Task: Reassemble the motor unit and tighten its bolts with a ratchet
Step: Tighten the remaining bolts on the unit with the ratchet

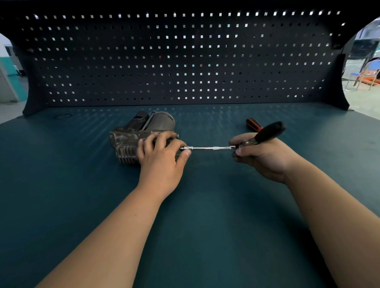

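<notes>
Grimy grey-brown cast-metal motor unit (139, 134) lies left of centre on dark teal bench top (209, 218). Left hand (161, 153) is curled over its right end, gripping it. Slim chrome extension bar (208, 147) runs level from that end to black-handled ratchet (268, 131), which is clenched in right hand (262, 156). Red-and-black tool handle (253, 124) lies just behind.

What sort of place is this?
Probably a workshop or garage bench: a dark pegboard back panel, a green benchtop, and a ratchet set against a grimy motor unit.
</notes>
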Available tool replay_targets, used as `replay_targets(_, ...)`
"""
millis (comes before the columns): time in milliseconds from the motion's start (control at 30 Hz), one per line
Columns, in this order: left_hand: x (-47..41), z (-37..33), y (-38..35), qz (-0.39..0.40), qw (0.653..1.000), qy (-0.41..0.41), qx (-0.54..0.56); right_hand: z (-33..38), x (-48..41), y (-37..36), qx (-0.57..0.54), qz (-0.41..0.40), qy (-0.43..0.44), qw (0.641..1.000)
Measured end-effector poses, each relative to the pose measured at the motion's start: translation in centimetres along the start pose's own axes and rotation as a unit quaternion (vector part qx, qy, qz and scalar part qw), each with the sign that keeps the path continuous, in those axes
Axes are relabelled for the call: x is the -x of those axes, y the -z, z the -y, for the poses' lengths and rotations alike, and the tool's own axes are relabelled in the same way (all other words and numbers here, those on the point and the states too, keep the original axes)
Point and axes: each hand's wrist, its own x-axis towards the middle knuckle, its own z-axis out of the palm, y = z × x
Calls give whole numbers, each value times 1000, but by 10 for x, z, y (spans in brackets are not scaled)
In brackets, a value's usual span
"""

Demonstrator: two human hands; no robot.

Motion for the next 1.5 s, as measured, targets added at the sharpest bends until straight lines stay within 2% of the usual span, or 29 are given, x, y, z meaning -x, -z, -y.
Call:
replay_targets(433,1,5,5,3,999,-8,36,1,0,3,10,-18,12,1000)
replay_targets(633,1,6,5,5,999,-8,40,-3,-3,-6,21,-75,-72,994)
replay_targets(733,1,7,6,4,999,-10,49,-8,-4,-8,54,-75,-90,992)
replay_targets(1100,0,5,7,-16,998,-2,59,-9,-4,-5,85,-68,-56,992)
replay_targets(1500,-1,4,5,-25,998,7,63,-2,0,0,-40,-15,16,999)
